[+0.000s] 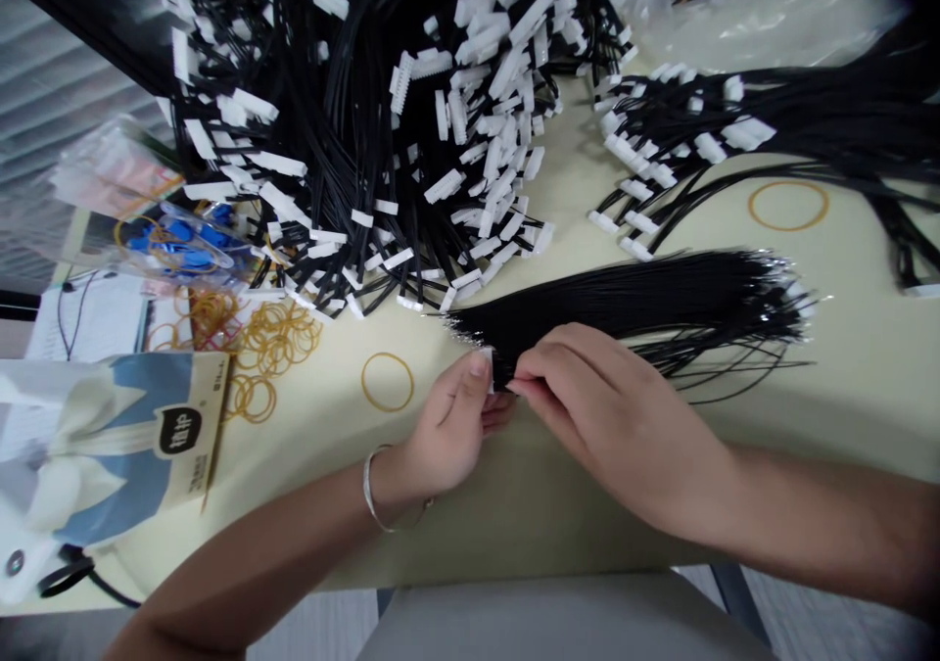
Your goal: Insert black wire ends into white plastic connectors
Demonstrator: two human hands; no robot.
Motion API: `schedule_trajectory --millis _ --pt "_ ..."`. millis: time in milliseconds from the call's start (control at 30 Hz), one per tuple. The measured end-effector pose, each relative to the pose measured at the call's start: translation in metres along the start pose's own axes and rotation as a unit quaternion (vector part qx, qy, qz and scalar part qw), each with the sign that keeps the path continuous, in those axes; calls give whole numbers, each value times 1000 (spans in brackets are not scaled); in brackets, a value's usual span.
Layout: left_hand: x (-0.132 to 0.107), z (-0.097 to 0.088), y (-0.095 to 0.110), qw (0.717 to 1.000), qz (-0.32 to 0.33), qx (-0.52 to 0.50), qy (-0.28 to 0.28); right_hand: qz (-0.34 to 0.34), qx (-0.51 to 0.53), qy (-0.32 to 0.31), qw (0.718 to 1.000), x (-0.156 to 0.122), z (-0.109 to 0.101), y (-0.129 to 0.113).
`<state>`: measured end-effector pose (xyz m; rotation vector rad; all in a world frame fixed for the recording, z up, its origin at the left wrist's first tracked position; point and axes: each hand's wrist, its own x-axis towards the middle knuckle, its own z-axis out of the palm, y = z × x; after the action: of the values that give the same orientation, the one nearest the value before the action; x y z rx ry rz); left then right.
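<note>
My left hand (459,411) is closed on a small white connector (488,369), its thumb pressed over the front. Beside it, my right hand (587,392) pinches with thumb and forefinger close to the connector's right side. A black wire seems to be in that pinch, but the fingertips cover most of it. Just beyond both hands lies a bundle of loose black wires (624,299) with bare metal tips at both ends, some strands straying to the right.
A large heap of black cables with white connectors (367,152) fills the back; more cables (734,122) lie at right. Rubber bands (279,338), a tissue pack (147,436) and a bag of blue parts (187,240) are at left. A single rubber band (388,382) lies near my left hand.
</note>
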<state>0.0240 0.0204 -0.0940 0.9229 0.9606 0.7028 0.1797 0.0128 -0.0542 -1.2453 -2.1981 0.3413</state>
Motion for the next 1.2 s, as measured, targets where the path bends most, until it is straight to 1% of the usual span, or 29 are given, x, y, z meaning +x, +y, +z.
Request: schedule_trajectory --millis 167,233,267,367,433,500,600,667,733,867,1000,1100,1133,1200 --pt "-8 -1 0 992 64 106 -15 0 22 -46 999 -7 0 -7" --pt "-11 -1 3 985 96 146 -14 -4 26 -51 998 -6 -6 -8" --pt "-12 -1 4 979 115 165 -15 -8 38 -64 997 -4 -11 -7" --pt "-15 -1 8 962 165 215 -28 15 91 -130 987 10 -28 4" --pt "-17 -1 10 953 187 236 -44 40 89 -152 984 23 -35 16" --pt "-18 -1 10 946 203 247 -62 36 53 -147 987 35 -32 29" --pt "-19 -1 11 937 219 255 -91 -5 15 -155 988 45 -15 42" --pt "-19 -1 12 933 222 259 -109 -24 3 -166 986 46 -2 44" --pt "-18 -1 12 932 220 261 -121 -29 -3 -169 985 45 6 44" --pt "-16 -2 12 936 213 251 -126 -34 -15 -171 985 44 11 41" --pt "-16 -2 10 947 205 218 -114 -35 -26 -171 984 46 16 43" --pt "-15 -1 7 965 177 172 -89 -28 -25 -155 987 48 13 43" --pt "-14 -1 5 973 162 148 -78 -22 -25 -145 989 48 8 41" --pt "-11 -1 2 986 126 91 -53 12 -15 -119 993 47 -8 34"
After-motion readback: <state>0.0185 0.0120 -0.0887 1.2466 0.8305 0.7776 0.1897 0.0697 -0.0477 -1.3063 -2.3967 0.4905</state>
